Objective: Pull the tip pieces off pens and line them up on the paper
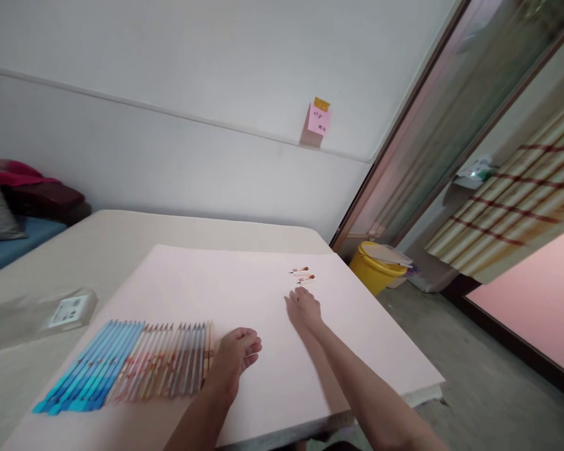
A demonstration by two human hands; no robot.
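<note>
My left hand (240,352) hovers beside the right end of a row of pens, its fingers loosely curled and apart, with nothing visible in them. The row runs from blue pens (94,366) on the left to clear-looking pens with pink and brown parts (157,360), then grey-brown ones (188,360) and a tan one (210,347) near my wrist. My right hand (305,305) reaches across the pink-white board, fingers bent downward and slightly apart. Just beyond its fingertips lie several small white pen-like pieces (305,279) with dark tips and reddish-brown ends.
The pale board (244,282) lies on a cream table (192,228). A clear plastic wrapper (32,319) with a label rests at left. A yellow bucket (375,270) stands past the right edge. A pink note (318,120) hangs on the wall.
</note>
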